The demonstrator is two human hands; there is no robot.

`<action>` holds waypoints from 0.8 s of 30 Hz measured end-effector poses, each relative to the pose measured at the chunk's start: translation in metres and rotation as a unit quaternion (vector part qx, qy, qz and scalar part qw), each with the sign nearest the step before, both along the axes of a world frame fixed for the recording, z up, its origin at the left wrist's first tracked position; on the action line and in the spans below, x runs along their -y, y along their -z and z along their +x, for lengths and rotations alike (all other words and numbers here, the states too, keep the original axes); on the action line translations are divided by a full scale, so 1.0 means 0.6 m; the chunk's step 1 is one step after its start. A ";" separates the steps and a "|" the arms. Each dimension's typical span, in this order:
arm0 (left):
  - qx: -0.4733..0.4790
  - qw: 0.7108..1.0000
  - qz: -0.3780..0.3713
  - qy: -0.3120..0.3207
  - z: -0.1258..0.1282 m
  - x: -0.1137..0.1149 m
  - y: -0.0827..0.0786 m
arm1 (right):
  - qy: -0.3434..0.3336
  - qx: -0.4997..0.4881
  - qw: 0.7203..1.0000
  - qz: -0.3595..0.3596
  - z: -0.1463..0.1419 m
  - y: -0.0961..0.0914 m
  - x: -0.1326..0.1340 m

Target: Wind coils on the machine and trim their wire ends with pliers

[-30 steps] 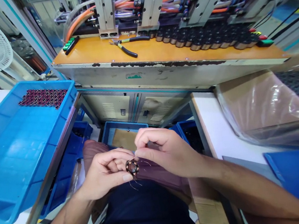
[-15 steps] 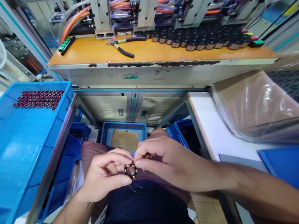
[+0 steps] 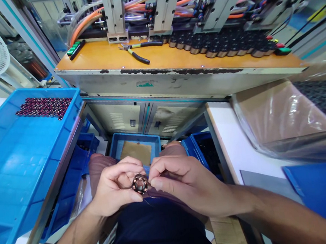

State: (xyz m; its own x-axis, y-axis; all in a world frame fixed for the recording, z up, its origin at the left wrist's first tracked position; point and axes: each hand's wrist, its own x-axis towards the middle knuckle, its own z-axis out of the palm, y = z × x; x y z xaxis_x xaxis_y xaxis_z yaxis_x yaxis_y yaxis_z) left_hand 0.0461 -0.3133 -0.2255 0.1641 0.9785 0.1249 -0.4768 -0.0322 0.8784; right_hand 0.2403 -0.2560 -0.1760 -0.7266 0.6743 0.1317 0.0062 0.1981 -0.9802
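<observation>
A small round motor stator [image 3: 140, 184], black with copper windings and an open centre, is held over my lap. The fingers and thumb of my left hand [image 3: 116, 187] grip it from the left. Thin loose wire ends stick out around it. Close against its right side, my right hand [image 3: 183, 180] pinches thumb and forefinger together on a fine wire [image 3: 159, 174]. The wire's far end is hidden by my fingers.
At left stands a blue tray [image 3: 29, 151] with rows of small wound parts [image 3: 44, 107]. Ahead, an orange bench [image 3: 101, 58] bears cutting pliers [image 3: 138, 51] and many black-topped stators [image 3: 218, 42] under machine clamps. A plastic-wrapped carton [image 3: 281, 117] is at right; a blue bin [image 3: 135, 136] lies below.
The stator has turned a little between my fingers and shifted slightly left. My right hand stays pinched beside it. The camera view has moved slightly.
</observation>
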 end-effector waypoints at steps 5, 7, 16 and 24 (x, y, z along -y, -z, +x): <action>-0.035 0.999 0.011 -0.002 -0.002 0.004 -0.001 | -0.002 0.000 1.000 0.007 -0.001 0.000 0.005; -0.036 0.999 0.011 0.009 -0.003 0.006 0.000 | -0.012 0.014 0.999 0.026 0.006 -0.002 0.004; 0.050 0.994 -0.056 0.083 0.008 0.007 -0.010 | -0.027 -0.003 0.930 0.366 0.036 -0.002 -0.027; 0.096 0.983 -0.102 0.116 0.014 0.011 -0.009 | -0.059 -0.039 0.900 0.431 0.013 -0.008 -0.030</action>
State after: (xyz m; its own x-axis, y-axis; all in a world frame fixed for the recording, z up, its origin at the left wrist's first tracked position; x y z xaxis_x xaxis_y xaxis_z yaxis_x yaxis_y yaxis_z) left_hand 0.0547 -0.3201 -0.2202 0.3776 0.9258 -0.0192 -0.6091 0.2639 0.7479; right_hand 0.2480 -0.2381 -0.1712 -0.7523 0.2163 0.6223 -0.1263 0.8797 -0.4585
